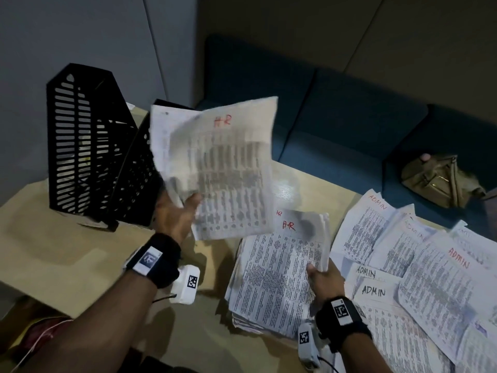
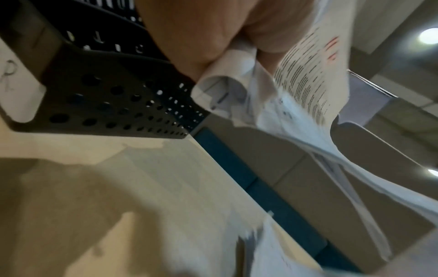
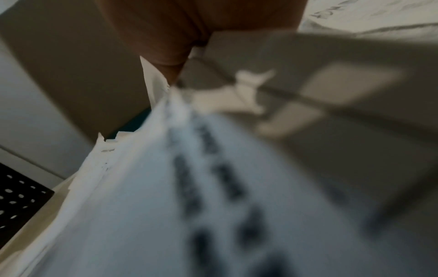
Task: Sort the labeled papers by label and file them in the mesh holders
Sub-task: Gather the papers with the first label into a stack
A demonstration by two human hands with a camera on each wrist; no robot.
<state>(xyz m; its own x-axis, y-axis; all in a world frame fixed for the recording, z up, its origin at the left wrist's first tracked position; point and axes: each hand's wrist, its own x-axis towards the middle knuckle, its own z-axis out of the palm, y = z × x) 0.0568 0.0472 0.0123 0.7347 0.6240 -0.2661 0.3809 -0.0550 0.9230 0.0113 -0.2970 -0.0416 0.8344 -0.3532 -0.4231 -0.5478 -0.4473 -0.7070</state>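
Note:
My left hand (image 1: 183, 211) grips a blurred bundle of HR papers (image 1: 226, 168) by its lower left edge, lifted above the table beside the black mesh holders (image 1: 88, 146). In the left wrist view the fingers (image 2: 213, 41) curl round the rolled paper edges (image 2: 227, 84), with a holder (image 2: 113, 97) close behind. My right hand (image 1: 322, 275) pinches the right edge of the HR stack (image 1: 279, 278) lying on the table; its thumb (image 3: 163, 46) lies on the stack's (image 3: 166, 196) top sheet. ADMIN sheets (image 1: 435, 270) are spread at the right.
The pale wooden table (image 1: 53, 251) carries everything. Behind it runs a dark blue sofa (image 1: 336, 109) with an olive bag (image 1: 441, 179) on its seat. A grey wall stands at the left. Reddish cabling (image 1: 43, 335) lies below the table's near left edge.

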